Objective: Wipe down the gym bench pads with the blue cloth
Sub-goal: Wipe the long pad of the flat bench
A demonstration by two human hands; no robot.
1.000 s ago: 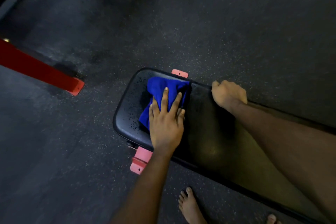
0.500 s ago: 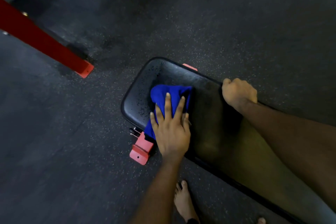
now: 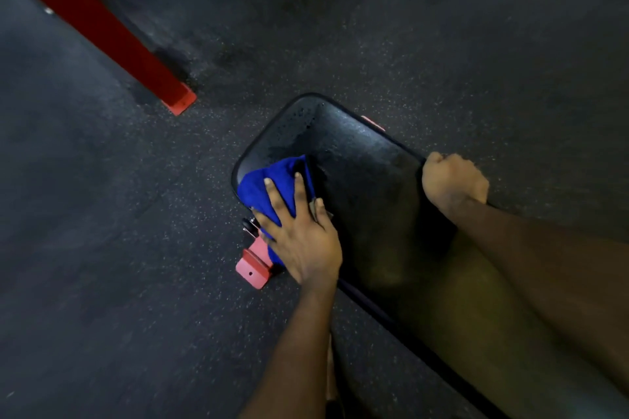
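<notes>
1. Left hand point(image 3: 303, 241), fingers spread, is pressing crumpled blue cloth point(image 3: 263, 185) onto black vinyl gym bench pad point(image 3: 367, 173), near-left corner.
2. Right hand point(image 3: 452, 180) is gripping the pad's far edge, bracing.
3. Advisable: overlapping strokes toward droplets point(image 3: 296, 117) far-left.

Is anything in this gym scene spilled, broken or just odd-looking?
Nothing looks damaged. Droplets speckle the far end of the bench pad, beyond the blue cloth under the left hand, so that patch looks wet. A dark stain marks the floor beside the red beam.
</notes>
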